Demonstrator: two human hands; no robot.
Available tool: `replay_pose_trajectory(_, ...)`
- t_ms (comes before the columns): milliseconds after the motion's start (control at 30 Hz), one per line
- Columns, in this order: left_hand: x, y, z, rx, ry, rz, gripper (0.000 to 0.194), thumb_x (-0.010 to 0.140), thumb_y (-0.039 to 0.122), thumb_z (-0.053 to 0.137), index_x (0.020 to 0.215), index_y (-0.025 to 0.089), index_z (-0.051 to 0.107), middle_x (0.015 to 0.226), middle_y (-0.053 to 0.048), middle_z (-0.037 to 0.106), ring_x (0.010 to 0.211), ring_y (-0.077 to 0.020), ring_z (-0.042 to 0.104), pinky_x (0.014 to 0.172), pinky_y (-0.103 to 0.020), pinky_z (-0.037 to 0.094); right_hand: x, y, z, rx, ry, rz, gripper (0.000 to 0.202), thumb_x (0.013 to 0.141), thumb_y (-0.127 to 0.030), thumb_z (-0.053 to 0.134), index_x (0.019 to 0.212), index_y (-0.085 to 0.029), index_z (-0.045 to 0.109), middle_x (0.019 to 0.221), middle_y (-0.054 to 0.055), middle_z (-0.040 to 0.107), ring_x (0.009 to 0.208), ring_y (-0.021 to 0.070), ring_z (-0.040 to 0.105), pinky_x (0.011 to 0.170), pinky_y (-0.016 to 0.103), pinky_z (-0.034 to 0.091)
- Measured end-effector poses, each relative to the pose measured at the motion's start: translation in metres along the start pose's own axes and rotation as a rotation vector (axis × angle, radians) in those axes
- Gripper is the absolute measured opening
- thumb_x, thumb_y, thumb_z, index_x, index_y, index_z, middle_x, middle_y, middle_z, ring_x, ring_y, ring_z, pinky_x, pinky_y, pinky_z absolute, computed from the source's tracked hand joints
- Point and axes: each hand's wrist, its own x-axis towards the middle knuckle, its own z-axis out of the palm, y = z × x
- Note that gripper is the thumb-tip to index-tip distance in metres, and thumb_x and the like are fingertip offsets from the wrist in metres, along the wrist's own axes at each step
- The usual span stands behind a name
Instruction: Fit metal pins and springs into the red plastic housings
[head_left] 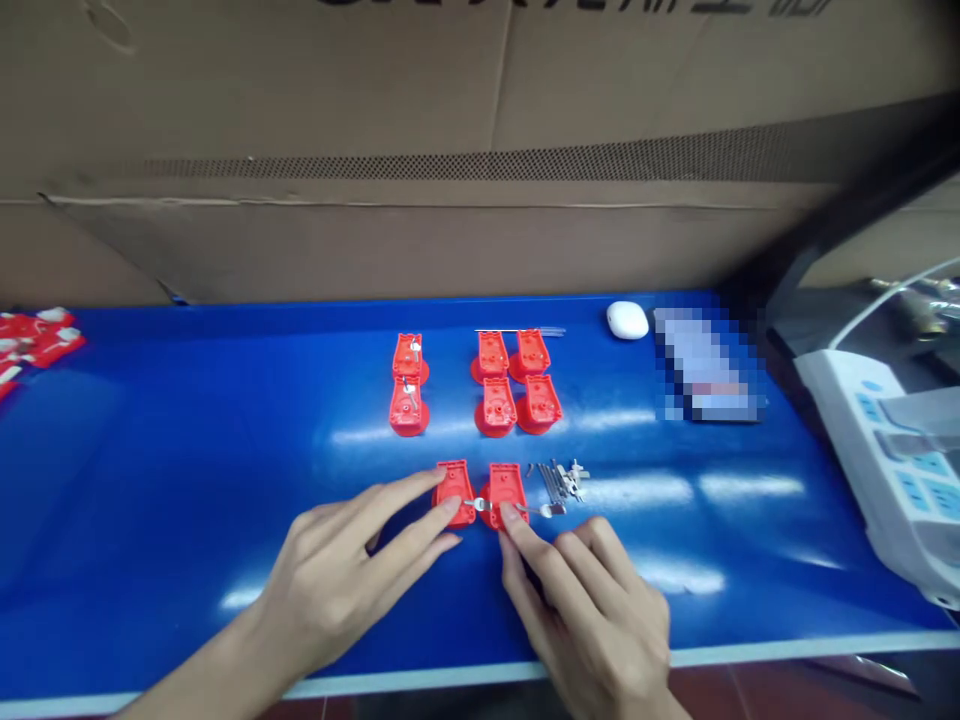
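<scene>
Two red plastic housings lie side by side near me, open face up. My left hand (352,560) is at the left housing (452,485), one fingertip on its upper left edge and another over its face. A small metal piece with a white end (481,505) spans the space between the housings. At the right housing (506,483), the index finger and thumb of my right hand (585,600) close on the lower edge. Another small metal piece with a white end (551,510) sticks out to its right. Beyond lie several grey pins (553,482) and small metal pieces (574,480).
Farther back stand several more red housings (496,400), two of them at left (409,405) bearing small metal parts. A white rounded case (627,320), a pixelated flat object (705,365) and a white power strip (877,460) are at right. Red-and-white pieces (37,340) lie far left. Cardboard (420,250) walls the back.
</scene>
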Motion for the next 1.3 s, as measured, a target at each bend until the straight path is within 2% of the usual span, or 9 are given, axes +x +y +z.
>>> replay_pose_trajectory(133,0.001,-0.002,0.0,0.034,0.032,0.103,0.039,0.103,0.017,0.079,0.142,0.024,0.075,0.151,-0.009,0.074,0.114,-0.0197,0.081,0.088,-0.031,0.067,0.002,0.008,-0.003,-0.027,-0.033,-0.039,0.035,0.096,-0.009,0.078,0.131,-0.013,0.076,0.071,0.0,0.058,0.072,0.0177,0.048,0.066,0.033,0.045)
replay_pose_trajectory(300,-0.001,-0.006,0.0,0.042,0.042,0.116,0.044,0.106,0.013,0.074,0.148,0.024,0.072,0.154,-0.011,0.071,0.121,-0.022,0.08,0.093,-0.033,0.067,-0.005,0.02,-0.005,-0.025,-0.088,-0.113,0.058,0.098,-0.006,0.074,0.154,-0.015,0.064,0.075,0.0,0.058,0.076,0.0181,0.051,0.067,0.033,0.042)
replay_pose_trajectory(400,0.001,-0.007,-0.002,0.045,0.061,0.115,0.041,0.107,0.013,0.073,0.146,0.023,0.073,0.152,-0.012,0.073,0.121,-0.021,0.08,0.088,-0.03,0.067,-0.007,0.024,-0.007,-0.02,-0.106,-0.13,0.065,0.099,-0.004,0.072,0.161,-0.016,0.058,0.076,0.001,0.059,0.076,0.0186,0.05,0.066,0.034,0.04)
replay_pose_trajectory(533,0.005,-0.006,-0.003,0.059,0.083,0.125,0.035,0.109,0.013,0.069,0.142,0.02,0.075,0.148,-0.012,0.076,0.118,-0.0193,0.082,0.084,-0.027,0.066,-0.008,0.026,-0.009,-0.002,-0.126,-0.17,0.064,0.1,-0.002,0.07,0.161,-0.015,0.059,0.076,0.001,0.06,0.076,0.0185,0.049,0.065,0.034,0.038)
replay_pose_trajectory(733,0.007,-0.005,-0.004,0.067,0.116,0.101,0.035,0.107,0.011,0.07,0.141,0.019,0.076,0.149,-0.011,0.075,0.109,-0.0175,0.083,0.084,-0.026,0.066,-0.009,0.029,-0.01,0.052,-0.103,-0.213,0.053,0.099,-0.003,0.071,0.152,-0.01,0.066,0.078,0.002,0.06,0.078,0.0192,0.049,0.066,0.035,0.039)
replay_pose_trajectory(933,-0.002,-0.004,-0.001,0.041,0.072,0.082,0.041,0.112,0.009,0.058,0.148,0.02,0.073,0.151,-0.011,0.073,0.121,-0.0192,0.08,0.094,-0.029,0.065,-0.005,0.031,-0.01,0.091,-0.108,-0.198,0.045,0.1,-0.002,0.069,0.145,-0.01,0.071,0.08,0.003,0.062,0.08,0.0194,0.05,0.067,0.034,0.039)
replay_pose_trajectory(1167,-0.016,0.001,-0.006,0.025,0.041,0.025,0.042,0.112,0.008,0.055,0.147,0.023,0.074,0.151,-0.011,0.074,0.11,-0.0188,0.083,0.089,-0.027,0.064,0.013,0.035,-0.01,0.126,-0.111,-0.212,0.031,0.103,-0.005,0.067,0.131,-0.014,0.077,0.075,0.001,0.06,0.076,0.0174,0.048,0.065,0.032,0.041)
replay_pose_trajectory(1300,-0.029,0.003,-0.01,0.01,0.044,-0.013,0.043,0.112,0.01,0.056,0.15,0.023,0.071,0.148,-0.012,0.075,0.098,-0.0173,0.082,0.081,-0.025,0.063,0.034,0.032,-0.007,0.073,-0.097,-0.272,0.021,0.102,-0.004,0.069,0.115,-0.015,0.081,0.07,-0.001,0.057,0.072,0.0166,0.046,0.064,0.032,0.041)
